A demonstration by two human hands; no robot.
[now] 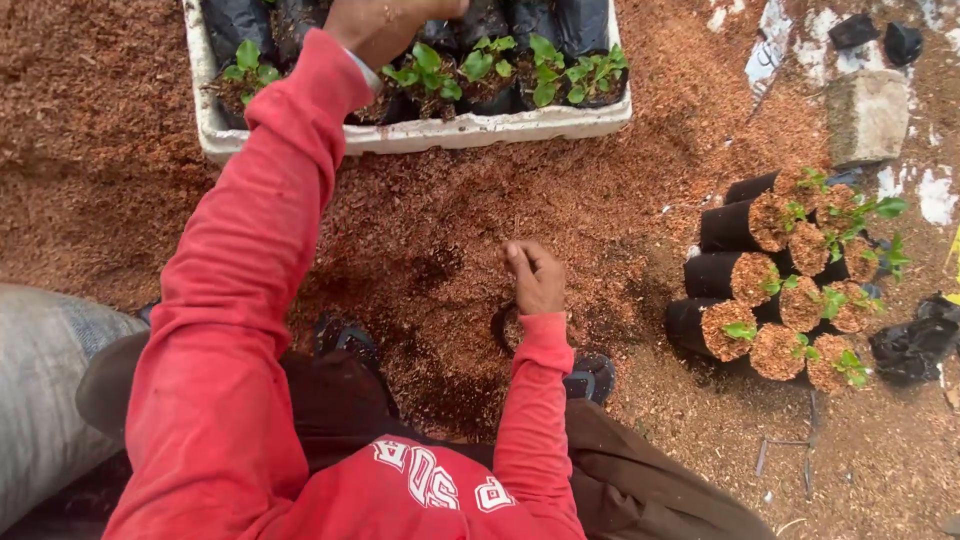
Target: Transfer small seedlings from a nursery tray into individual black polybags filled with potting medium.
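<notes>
Seedlings [480, 65] in black bags fill a white foam tray [420, 135] at the far edge of the reddish sawdust ground [450, 210]. The left hand [385, 25], on a long red sleeve, reaches up into that tray and sits among the bags near its middle; its fingers run out of the top of the view, so I cannot tell whether they grasp a bag or hang loose. The right hand [535, 275] is down low, close to the person's knees, with fingers curled together over a small black bag [510, 325] half sunk in the sawdust; the bag lies just under the wrist, touching it. Whether the fingers pinch sawdust is not clear. The tray and this small bag are well apart. Off to the person's right lies a cluster of filled black bags [780, 285], tipped on their sides, each with a small green plant. A grey stone block [868, 115] sits beyond them.
</notes>
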